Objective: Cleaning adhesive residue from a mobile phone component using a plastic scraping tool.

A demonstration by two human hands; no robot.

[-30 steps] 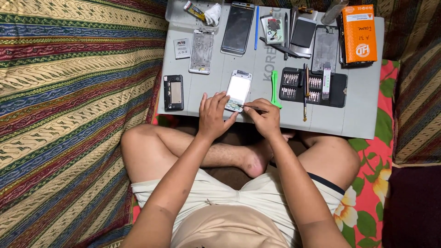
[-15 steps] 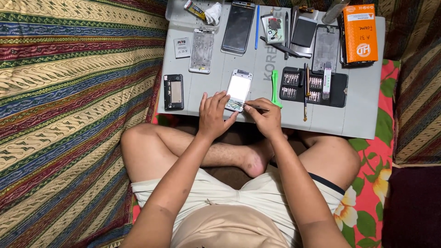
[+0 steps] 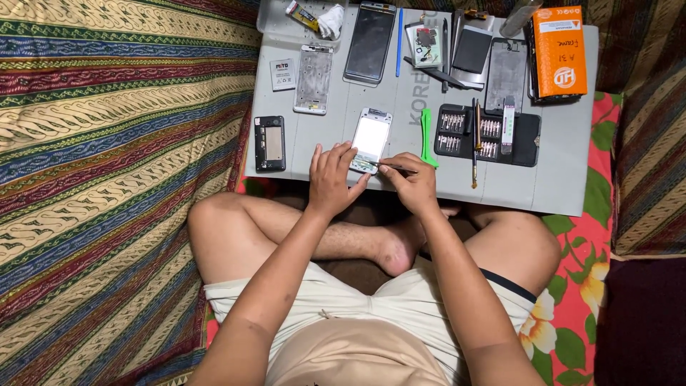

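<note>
A white phone frame (image 3: 371, 136) lies on the grey work mat (image 3: 557, 186) in front of me. My left hand (image 3: 331, 179) rests beside it, fingertips pressing its lower left edge. My right hand (image 3: 411, 182) grips a thin metal tool (image 3: 389, 167) whose tip touches the phone's bottom end. I sit cross-legged below the mat.
On the mat lie a black phone back (image 3: 269, 143), a silver frame (image 3: 314, 78), a dark-screened phone (image 3: 370, 43), a green pry tool (image 3: 426, 136), a black bit-set case (image 3: 493, 136) and an orange box (image 3: 559, 50). Striped cloth (image 3: 114, 143) spreads left.
Both hands stay at the phone's lower end; the tool tip shifts only slightly. Nothing else on the mat has moved.
</note>
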